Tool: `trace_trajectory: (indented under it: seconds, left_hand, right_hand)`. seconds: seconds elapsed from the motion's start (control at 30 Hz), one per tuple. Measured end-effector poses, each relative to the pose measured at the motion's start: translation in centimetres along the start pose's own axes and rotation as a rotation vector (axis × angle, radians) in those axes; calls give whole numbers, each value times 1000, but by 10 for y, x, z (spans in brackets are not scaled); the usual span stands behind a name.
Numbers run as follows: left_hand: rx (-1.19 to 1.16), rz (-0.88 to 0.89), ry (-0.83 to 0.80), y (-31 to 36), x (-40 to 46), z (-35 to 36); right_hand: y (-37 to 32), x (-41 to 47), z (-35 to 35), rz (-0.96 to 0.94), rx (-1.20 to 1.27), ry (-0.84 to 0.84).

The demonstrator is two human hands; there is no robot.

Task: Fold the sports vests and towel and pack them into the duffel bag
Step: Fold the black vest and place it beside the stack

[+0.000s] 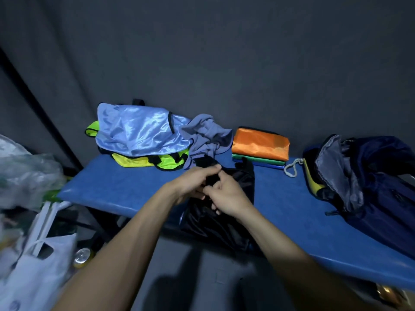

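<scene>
Both hands meet over the middle of the blue bench [116,189], clamped on a black vest [215,218]. Left hand [197,180] pinches a fold of the black fabric at the top, fingers curled around it; right hand [226,196] grips the same bunch just beside it, knuckles touching the left. The vest's lower part hangs over the near edge of the bench, crumpled, shiny. Far left on the bench: a light blue vest [139,131] draped loose on top of a neon yellow-green vest [152,161], both unfolded. Just right of those, a grey towel [206,138] lies bunched, its near edge touching the black fabric at the hands. Right of the towel, a neat folded stack: orange vest [260,142] on top, green vest [258,162] under it, a blue layer at the bottom, barely showing. A white cord loop [292,168] lies between the stack and the dark blue duffel bag [370,182] at the right end of the bench, mouth open, grey lining showing, something yellow inside at its left edge. Plastic bags [29,221] on the floor to the near left, blurred.
</scene>
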State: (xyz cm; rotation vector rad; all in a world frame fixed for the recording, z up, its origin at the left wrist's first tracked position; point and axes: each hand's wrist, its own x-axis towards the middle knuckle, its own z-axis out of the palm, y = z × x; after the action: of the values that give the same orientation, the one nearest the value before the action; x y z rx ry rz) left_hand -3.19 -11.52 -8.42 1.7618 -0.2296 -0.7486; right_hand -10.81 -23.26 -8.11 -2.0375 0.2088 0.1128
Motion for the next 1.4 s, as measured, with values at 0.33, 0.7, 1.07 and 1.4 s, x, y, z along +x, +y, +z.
trace_trajectory:
  seconds: [0.33,0.7,1.07,1.4]
  left_hand:
    - [-20,95,199,-23,21,-1]
    - [165,172,261,-14,8,3]
    - [519,299,354,-33,-46,-21]
    - [837,435,122,-56,-95,-44]
  right_hand:
    - [23,-47,-12,-372,-581,-133]
    - [67,-82,-8,-629,-1192,243]
    - [81,-83,0,-724,-1139,289]
    - [86,-84,-1,-722,-1077,268]
